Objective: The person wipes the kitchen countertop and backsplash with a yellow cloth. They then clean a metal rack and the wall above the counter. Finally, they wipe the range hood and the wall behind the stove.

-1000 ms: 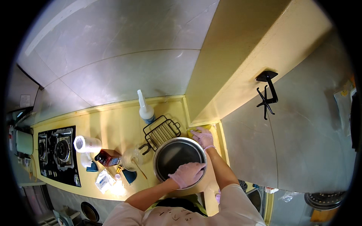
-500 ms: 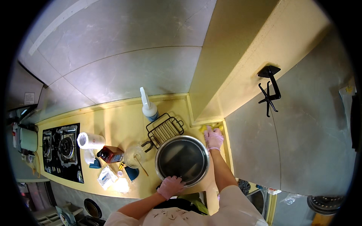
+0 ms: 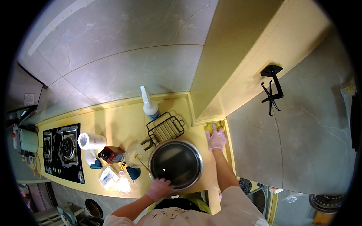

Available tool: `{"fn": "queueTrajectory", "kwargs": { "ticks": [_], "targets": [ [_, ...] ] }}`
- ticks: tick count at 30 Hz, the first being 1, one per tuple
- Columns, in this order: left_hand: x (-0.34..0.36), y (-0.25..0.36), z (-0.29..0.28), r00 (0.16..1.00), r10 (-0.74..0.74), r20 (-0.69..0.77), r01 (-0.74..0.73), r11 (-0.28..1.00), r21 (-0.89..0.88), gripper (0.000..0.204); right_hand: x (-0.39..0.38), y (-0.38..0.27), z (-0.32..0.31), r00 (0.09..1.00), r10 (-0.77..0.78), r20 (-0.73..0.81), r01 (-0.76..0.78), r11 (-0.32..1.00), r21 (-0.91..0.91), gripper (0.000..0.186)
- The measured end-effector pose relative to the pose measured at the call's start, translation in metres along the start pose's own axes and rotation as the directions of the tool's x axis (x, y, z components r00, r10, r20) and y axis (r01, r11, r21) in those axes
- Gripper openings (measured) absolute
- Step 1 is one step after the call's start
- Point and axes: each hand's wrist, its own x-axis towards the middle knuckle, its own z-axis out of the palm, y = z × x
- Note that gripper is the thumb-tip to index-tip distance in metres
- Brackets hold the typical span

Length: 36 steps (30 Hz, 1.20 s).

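A wide round pan (image 3: 176, 165), dark inside with a silver rim, stands near the counter's front edge. My gloved left hand (image 3: 160, 189) grips its near-left rim; part of the fingers is hidden there. In the far right corner my gloved right hand (image 3: 216, 139) presses on a yellow cloth (image 3: 209, 128), fingers extended over it. The cloth lies against the low raised edge of the counter. Just beyond the pan is a black wire rack (image 3: 166, 129), with a white spray bottle (image 3: 150, 107) behind it.
Left of the pan stand a clear bowl (image 3: 132, 156) with a stick in it, a red-brown bottle (image 3: 112, 154), a white packet (image 3: 108, 177) and a paper roll (image 3: 92, 141). A gas hob (image 3: 62, 152) is farther left. A black hook (image 3: 272, 96) juts from the pillar.
The pan has slid left, and my left hand has moved left with it. My right hand has shifted slightly in the corner, and more of the yellow cloth shows.
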Motion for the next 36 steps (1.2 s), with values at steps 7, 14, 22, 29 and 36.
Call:
{"fn": "queueTrajectory", "kwargs": {
  "ticks": [7,14,22,29,36],
  "targets": [
    [-0.019,-0.009,-0.004,0.997,-0.037,-0.063,0.03,0.994,-0.1,0.023,0.012,-0.016,-0.007,0.968,0.135,0.213,-0.143,0.99,0.022,0.064],
    [-0.025,-0.01,-0.005,0.995,-0.032,-0.094,0.018,0.989,-0.145,0.028,0.017,0.005,-0.005,0.93,0.261,0.259,-0.263,0.964,-0.029,0.065],
    [-0.023,-0.016,-0.033,0.999,-0.048,0.027,0.054,0.933,-0.355,0.042,-0.087,0.036,-0.002,0.875,0.385,0.294,-0.392,0.919,-0.038,0.065],
    [-0.017,-0.011,-0.064,0.992,-0.093,-0.08,0.064,0.949,-0.308,0.035,-0.023,0.03,0.005,0.988,0.13,0.086,-0.133,0.991,0.032,0.041],
    [-0.019,-0.006,-0.079,0.991,-0.068,-0.118,0.03,0.955,-0.294,0.031,-0.126,0.075,0.028,0.94,0.317,0.124,-0.325,0.944,0.057,0.042]
  ]
}}
